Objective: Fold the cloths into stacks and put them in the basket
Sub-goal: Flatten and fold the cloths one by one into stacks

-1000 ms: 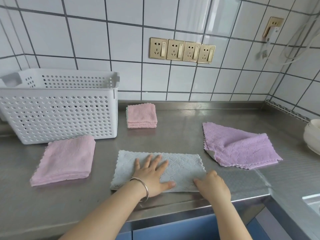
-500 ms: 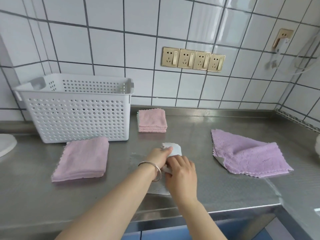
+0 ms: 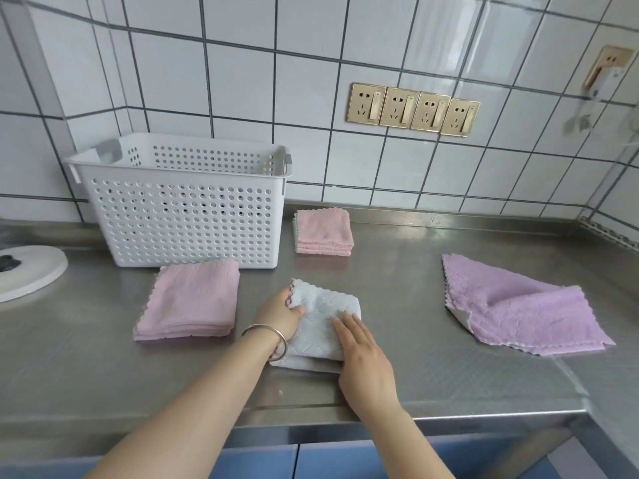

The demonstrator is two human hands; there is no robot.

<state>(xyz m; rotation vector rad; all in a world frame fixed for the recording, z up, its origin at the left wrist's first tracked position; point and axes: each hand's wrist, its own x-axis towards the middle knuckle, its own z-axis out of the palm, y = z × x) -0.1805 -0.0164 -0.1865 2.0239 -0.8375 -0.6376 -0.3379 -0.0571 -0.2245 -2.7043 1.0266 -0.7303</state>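
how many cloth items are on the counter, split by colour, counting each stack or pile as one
Pink: 2, the big pink stack in front of the basket and the small pink stack to the basket's right.
Purple: 1, the unfolded purple pile.
Pale grey: 1, the folded grey cloth under both hands.
Total: 4

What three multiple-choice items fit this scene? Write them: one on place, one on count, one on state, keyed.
1. Where is the small square stack of pink cloths?
A. in the basket
B. right of the white perforated plastic basket
C. on the lilac cloth

2. How many gold wall sockets form the row?
A. two
B. four
C. six

3. The pale grey-blue cloth under both hands is:
A. spread flat
B. folded
C. hanging

Key: B, it sits on the steel counter beside the basket; B, four plates side by side; B, layered edges show, left hand and right hand on it.
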